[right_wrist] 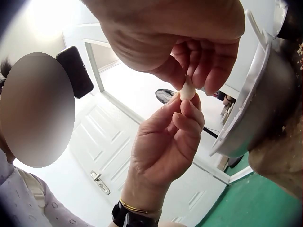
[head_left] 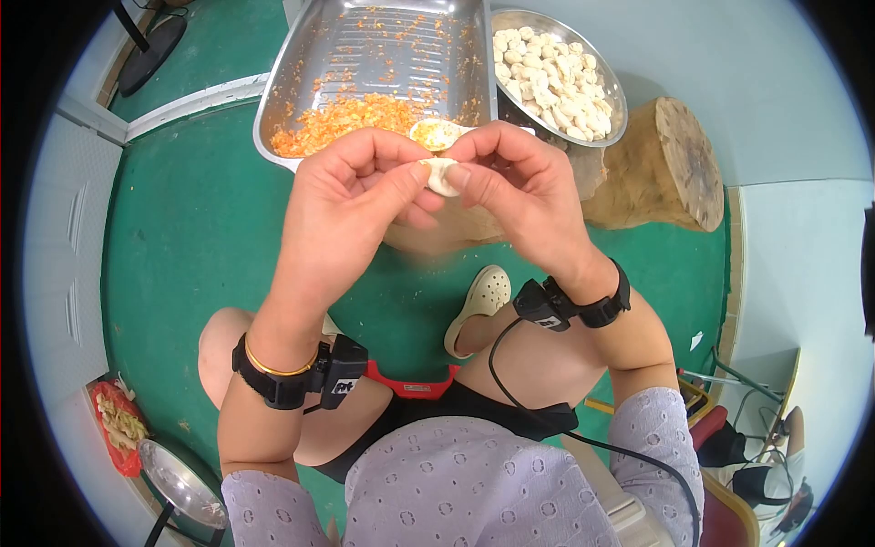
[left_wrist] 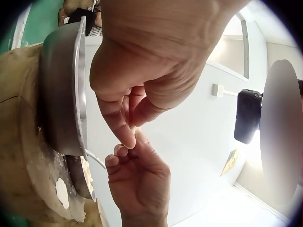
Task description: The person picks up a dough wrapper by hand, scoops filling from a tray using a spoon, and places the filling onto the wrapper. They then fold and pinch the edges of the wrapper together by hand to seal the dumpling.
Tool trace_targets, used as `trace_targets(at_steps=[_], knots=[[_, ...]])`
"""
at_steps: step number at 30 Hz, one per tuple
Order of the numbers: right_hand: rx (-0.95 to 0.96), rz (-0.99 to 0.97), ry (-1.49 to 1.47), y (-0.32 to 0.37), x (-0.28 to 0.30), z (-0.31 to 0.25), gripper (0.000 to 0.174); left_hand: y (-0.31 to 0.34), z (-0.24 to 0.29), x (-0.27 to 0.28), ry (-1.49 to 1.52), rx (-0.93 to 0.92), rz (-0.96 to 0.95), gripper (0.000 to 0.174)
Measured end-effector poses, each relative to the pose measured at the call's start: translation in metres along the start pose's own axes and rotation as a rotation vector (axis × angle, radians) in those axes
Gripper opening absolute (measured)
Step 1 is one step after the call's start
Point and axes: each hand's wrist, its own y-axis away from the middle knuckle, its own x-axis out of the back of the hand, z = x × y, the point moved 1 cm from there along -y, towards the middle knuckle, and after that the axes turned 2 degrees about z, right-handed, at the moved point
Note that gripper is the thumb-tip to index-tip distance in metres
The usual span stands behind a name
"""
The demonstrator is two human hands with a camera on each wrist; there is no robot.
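A small white dumpling [head_left: 443, 177] is held up between both hands, near the front edge of the metal tray. My left hand [head_left: 342, 201] pinches its left end between thumb and fingers, while my right hand [head_left: 533, 196] pinches the right end with thumb and index finger. In the right wrist view the pale dumpling [right_wrist: 187, 90] shows between the fingertips of both hands, its dough folded together. The left wrist view mostly hides it behind the fingers. Just beyond the hands, a white spoon [head_left: 436, 134] with some filling on it rests at the tray's near edge.
Orange filling [head_left: 351, 118] lies along the near side of the deep metal tray [head_left: 374, 50]. To its right, a round metal bowl [head_left: 616, 109] holds many finished dumplings. Both stand by wooden stumps [head_left: 670, 164]. A metal basin [head_left: 187, 483] and a red bag [head_left: 118, 428] are at lower left.
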Motion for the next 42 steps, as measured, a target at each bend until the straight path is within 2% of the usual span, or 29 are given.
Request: trace_targets(at_steps=[3, 13, 25, 27, 33, 36, 42], knots=[[-0.071, -0.011, -0.116, -0.001, 0.0, -0.005, 0.014, 0.0, 0.0, 0.002, 0.058, 0.02, 0.024, 0.01], [-0.117, 0.01, -0.078, -0.003, 0.003, -0.005, 0.015, -0.001, 0.001, 0.001, 0.06, 0.061, 0.046, 0.01], [-0.031, 0.01, 0.006, -0.001, -0.001, 0.002, 0.009, 0.0, -0.002, -0.002, 0.03, 0.042, 0.059, 0.009], [0.131, -0.006, 0.146, 0.0, -0.002, -0.002, 0.008, 0.001, -0.004, -0.003, 0.017, 0.04, 0.08, 0.009], [0.177, -0.055, 0.195, 0.0, -0.001, 0.002, 0.006, 0.005, -0.005, -0.01, -0.098, -0.024, 0.116, 0.006], [0.106, -0.032, 0.13, 0.001, -0.003, 0.0, 0.007, 0.005, -0.006, -0.01, -0.13, -0.071, 0.103, 0.006], [0.099, 0.009, 0.073, 0.0, -0.004, 0.001, 0.009, 0.004, -0.004, -0.007, -0.13, -0.105, 0.067, 0.005]])
